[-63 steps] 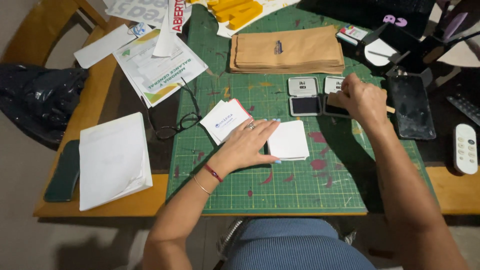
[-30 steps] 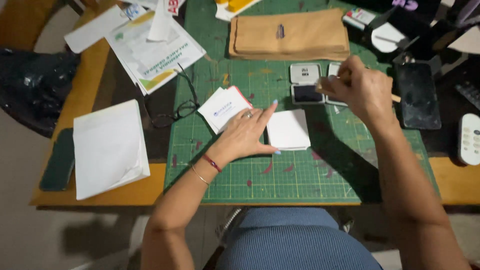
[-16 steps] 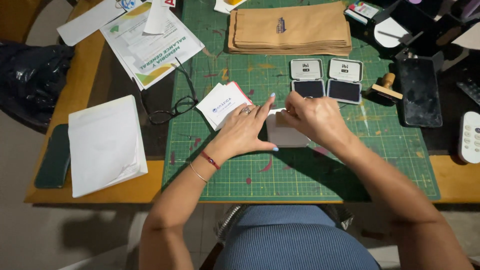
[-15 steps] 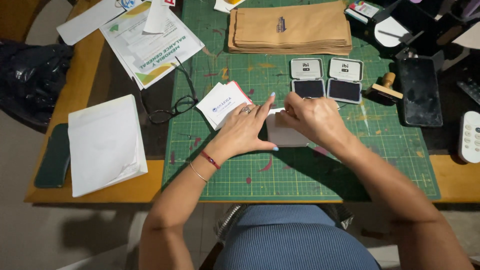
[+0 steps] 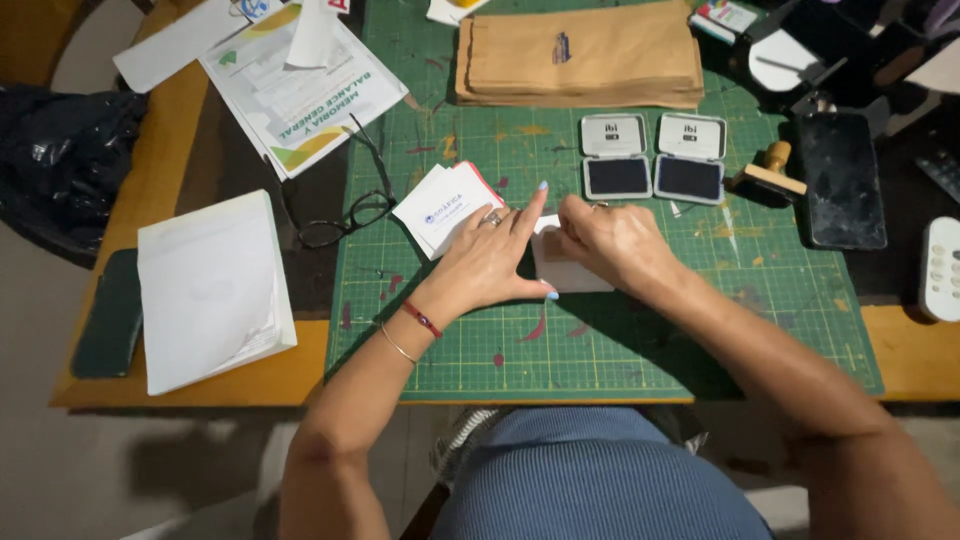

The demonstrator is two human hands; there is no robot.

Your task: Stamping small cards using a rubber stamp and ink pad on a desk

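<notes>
Both hands meet on a small white card (image 5: 572, 272) that lies flat on the green cutting mat (image 5: 620, 340). The left hand (image 5: 490, 262) is spread open, palm down, its fingers pressing the card's left edge. The right hand (image 5: 610, 240) rests on the card's top with curled fingers; whether they pinch it cannot be told.

Just left of the grip, touching the left hand's knuckles, lies a fanned stack of white cards (image 5: 445, 205). Beyond the grip sit two open ink pads (image 5: 652, 158), with a wooden stamp (image 5: 768, 172) and a dark phone (image 5: 842, 180) further right. A pile of brown envelopes (image 5: 580, 55) lies past the pads. Farther left are glasses (image 5: 345, 215) and a white pad (image 5: 212, 288) on the wooden surface (image 5: 300, 365). Nothing stands between hands and card.
</notes>
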